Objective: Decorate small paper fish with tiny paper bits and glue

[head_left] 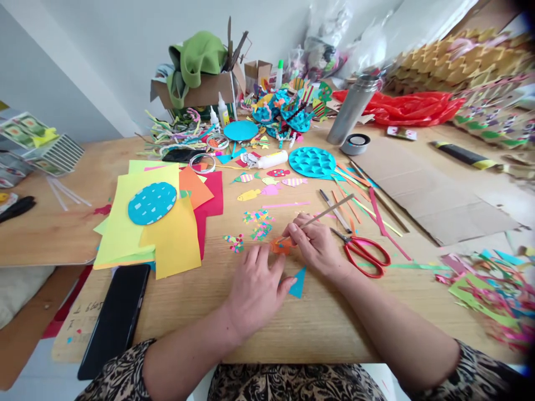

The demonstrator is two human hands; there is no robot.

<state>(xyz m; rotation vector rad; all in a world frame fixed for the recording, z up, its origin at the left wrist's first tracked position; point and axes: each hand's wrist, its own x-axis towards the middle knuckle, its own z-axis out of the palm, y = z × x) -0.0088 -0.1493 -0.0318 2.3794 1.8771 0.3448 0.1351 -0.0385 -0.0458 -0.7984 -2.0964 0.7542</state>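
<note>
Messy wooden table (334,334): centre-frame, right hand (315,243) pinches a thin stick (328,211), left hand (254,287) is loosely open by orange paper (281,245). One careless finger sweep could scatter that confetti (261,231).

The right hand (315,245) pinches a thin stick (328,210) over an orange paper piece (280,246), the left hand (254,287) beside it.

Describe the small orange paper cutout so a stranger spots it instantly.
On the brown wooden table, find where the person's left hand and right hand nearly meet. Between them, at the tip of a thin brownish stick, lies the small orange paper cutout. Its orange colour sets it apart from the multicoloured paper confetti and blue paper piece nearby.
</note>
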